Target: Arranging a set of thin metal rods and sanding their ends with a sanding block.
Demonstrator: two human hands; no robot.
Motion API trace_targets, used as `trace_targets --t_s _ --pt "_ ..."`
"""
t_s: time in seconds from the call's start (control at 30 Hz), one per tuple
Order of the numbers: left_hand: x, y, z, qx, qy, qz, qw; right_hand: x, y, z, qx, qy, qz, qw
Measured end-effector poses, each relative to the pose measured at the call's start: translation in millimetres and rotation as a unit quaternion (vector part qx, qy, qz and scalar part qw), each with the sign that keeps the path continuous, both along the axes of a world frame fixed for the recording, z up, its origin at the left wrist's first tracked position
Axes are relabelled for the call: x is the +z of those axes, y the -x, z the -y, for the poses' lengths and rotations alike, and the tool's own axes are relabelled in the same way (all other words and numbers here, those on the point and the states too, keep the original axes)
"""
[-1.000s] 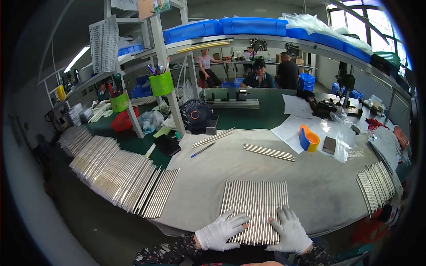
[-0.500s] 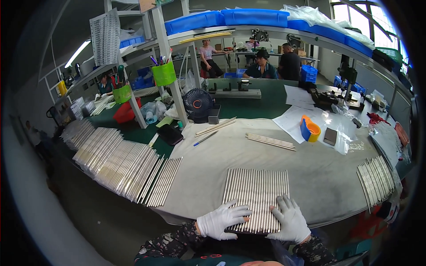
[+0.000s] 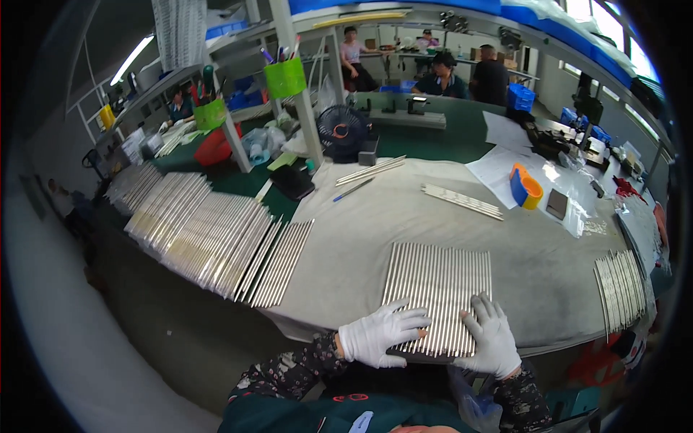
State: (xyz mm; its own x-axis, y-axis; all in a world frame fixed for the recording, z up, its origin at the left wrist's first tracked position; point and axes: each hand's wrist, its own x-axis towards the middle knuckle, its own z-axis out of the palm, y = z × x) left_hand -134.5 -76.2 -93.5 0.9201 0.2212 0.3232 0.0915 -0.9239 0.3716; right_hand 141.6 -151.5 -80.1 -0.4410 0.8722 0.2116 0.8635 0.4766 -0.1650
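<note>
Both white-gloved hands lie flat with fingers spread on the near edge of a flat block of thin silvery metal rods laid side by side (image 3: pixel 438 292), the left hand (image 3: pixel 378 334) at its near left corner and the right hand (image 3: pixel 493 342) at its near right corner, pinching nothing. The rod block rests on the grey cloth-covered counter (image 3: pixel 361 238) just in front of the person. To the left long overlapping rows of similar silvery rods (image 3: pixel 209 234) fan along the counter, a smaller bundle of rods (image 3: pixel 621 287) lies at the right edge, and an orange and blue tape dispenser (image 3: pixel 525 185) sits farther back on white paper.
</note>
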Motion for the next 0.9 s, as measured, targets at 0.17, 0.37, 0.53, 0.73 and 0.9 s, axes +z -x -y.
trace_targets --t_s 0.17,0.37,0.53,0.73,0.9 --pt "2 -18 -2 -0.011 -0.017 0.016 1.0 -15 -17 12 0.004 -0.068 -0.018 0.998" --pt "-15 -23 6 0.042 -0.092 0.052 0.994 -25 -26 10 0.035 -0.069 0.029 0.997" --pt "-25 -27 7 0.05 -0.131 0.082 0.987 -28 -31 7 0.057 -0.083 0.036 0.994" --pt "-11 -26 8 0.042 -0.113 0.085 0.989 -26 -31 7 0.039 -0.079 0.04 0.995" --pt "50 25 40 0.121 -0.111 0.23 0.959 -21 -22 11 0.042 -0.068 0.028 0.996"
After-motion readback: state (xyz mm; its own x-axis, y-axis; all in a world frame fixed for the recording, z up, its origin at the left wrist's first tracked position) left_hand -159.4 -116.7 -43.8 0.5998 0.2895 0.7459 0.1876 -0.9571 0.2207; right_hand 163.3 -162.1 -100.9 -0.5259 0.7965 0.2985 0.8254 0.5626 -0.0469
